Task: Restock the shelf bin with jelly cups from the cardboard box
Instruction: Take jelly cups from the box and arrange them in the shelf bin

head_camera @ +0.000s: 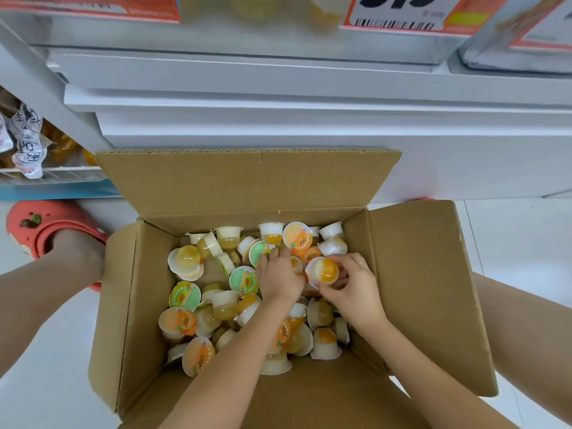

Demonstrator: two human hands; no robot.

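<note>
The small translucent plastic jelly cup with an orange dome lies on its side in the right hand, dome toward the camera and flat rim pointing left toward the other hand — its short axis runs roughly across the box. The fingers curl over its top while the thumb closes from below, so it is pinched clear of the pile. The left hand sits just beside it, palm down on the heap, fingers bent into the loose cups; whether they pinch one cannot be told. Around both hands, the open brown corrugated cardboard box holds a jumbled layer of glossy cups — smooth domes, foil lids printed green or orange, lying every way up. The clear shelf bin with yellow cups stands above and ahead, blurred, so the lift probably goes up and forward; the right hand looks readier.
</note>
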